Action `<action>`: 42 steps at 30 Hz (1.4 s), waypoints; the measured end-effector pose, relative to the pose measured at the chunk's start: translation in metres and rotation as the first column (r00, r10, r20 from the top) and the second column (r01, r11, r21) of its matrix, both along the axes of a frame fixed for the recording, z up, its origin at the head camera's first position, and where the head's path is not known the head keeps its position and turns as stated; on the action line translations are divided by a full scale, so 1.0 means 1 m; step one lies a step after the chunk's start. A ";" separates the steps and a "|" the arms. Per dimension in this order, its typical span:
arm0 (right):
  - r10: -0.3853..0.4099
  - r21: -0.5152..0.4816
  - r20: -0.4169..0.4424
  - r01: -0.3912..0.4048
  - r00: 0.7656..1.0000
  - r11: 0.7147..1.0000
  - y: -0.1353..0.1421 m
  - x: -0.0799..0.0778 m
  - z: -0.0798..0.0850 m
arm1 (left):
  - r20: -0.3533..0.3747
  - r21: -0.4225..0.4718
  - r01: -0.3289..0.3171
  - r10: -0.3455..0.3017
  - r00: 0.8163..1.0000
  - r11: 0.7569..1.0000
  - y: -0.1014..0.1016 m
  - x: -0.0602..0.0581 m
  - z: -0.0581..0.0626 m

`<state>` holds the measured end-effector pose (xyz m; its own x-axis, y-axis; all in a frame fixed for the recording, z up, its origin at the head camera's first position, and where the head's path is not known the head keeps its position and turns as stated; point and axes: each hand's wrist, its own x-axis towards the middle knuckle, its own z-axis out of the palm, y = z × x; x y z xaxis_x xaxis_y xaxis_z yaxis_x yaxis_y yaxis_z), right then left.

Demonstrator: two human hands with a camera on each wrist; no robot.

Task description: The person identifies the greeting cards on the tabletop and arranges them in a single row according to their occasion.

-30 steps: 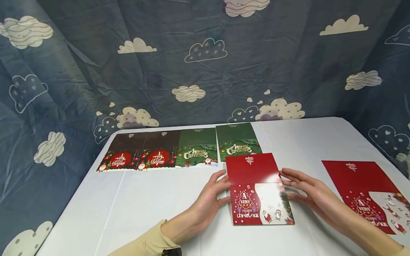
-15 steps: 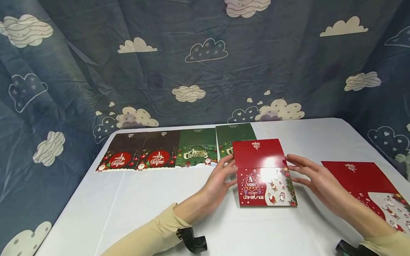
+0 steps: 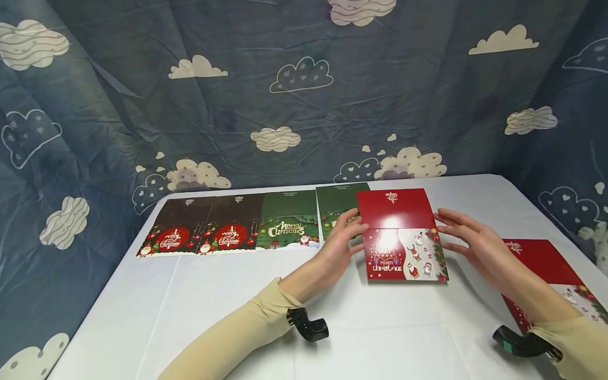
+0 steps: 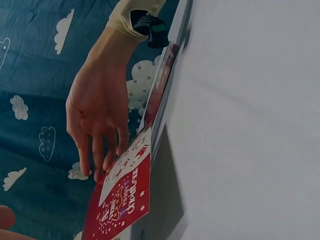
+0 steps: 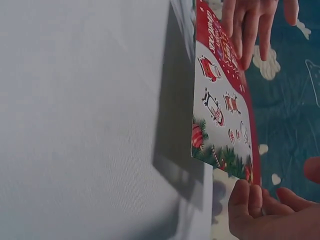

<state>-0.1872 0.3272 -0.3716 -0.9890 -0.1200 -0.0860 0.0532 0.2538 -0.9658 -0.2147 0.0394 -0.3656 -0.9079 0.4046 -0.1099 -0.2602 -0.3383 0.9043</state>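
Note:
In the head view a red folded Christmas card (image 3: 404, 253), opened out along its crease, is carried between my two hands. My left hand (image 3: 332, 253) touches its left edge with fingertips, fingers fairly straight. Against the opposite edge lie the fingertips of my right hand (image 3: 475, 243), its fingers extended too. Both wrist views show the card (image 4: 122, 192) tilted, with a shadow on the cloth under its lower part. Behind it, a green card (image 3: 342, 195) is partly covered. Seen from the right wrist, the right fingertips (image 5: 242, 192) meet the card's corner.
To the left stretches a row of a dark card (image 3: 171, 232), another dark card (image 3: 233, 227) and a green card (image 3: 290, 219). A second red card (image 3: 546, 261) lies at the right, partly behind my forearm. A cloud-print curtain (image 3: 214, 116) hangs behind the white table (image 3: 214, 295).
Both hands have carried the red card away from me and slightly to the right. It now overlaps the rightmost green card's right side. The other cards stay put.

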 end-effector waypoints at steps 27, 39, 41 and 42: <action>-0.034 0.097 0.131 0.022 0.991 0.995 0.044 -0.071 0.014 | 0.036 0.069 0.035 -0.037 0.999 0.997 0.061 -0.078 -0.017; -0.022 0.054 0.212 0.011 0.977 0.998 0.059 -0.112 0.003 | 0.068 0.133 0.007 -0.016 0.998 0.991 0.071 -0.105 -0.027; -0.033 0.013 0.237 0.031 0.971 0.999 0.061 -0.119 0.002 | 0.079 0.134 0.003 -0.014 0.997 0.991 0.070 -0.106 -0.027; -0.030 -0.009 0.247 0.034 0.969 0.999 0.062 -0.121 0.001 | 0.080 0.134 0.003 -0.014 0.997 0.991 0.070 -0.108 -0.029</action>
<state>-0.3086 0.3887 -0.3702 -0.9408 -0.0913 -0.3265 0.2981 0.2359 -0.9249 -0.3231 0.1097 -0.3943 -0.8947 0.4280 -0.1274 -0.3340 -0.4521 0.8271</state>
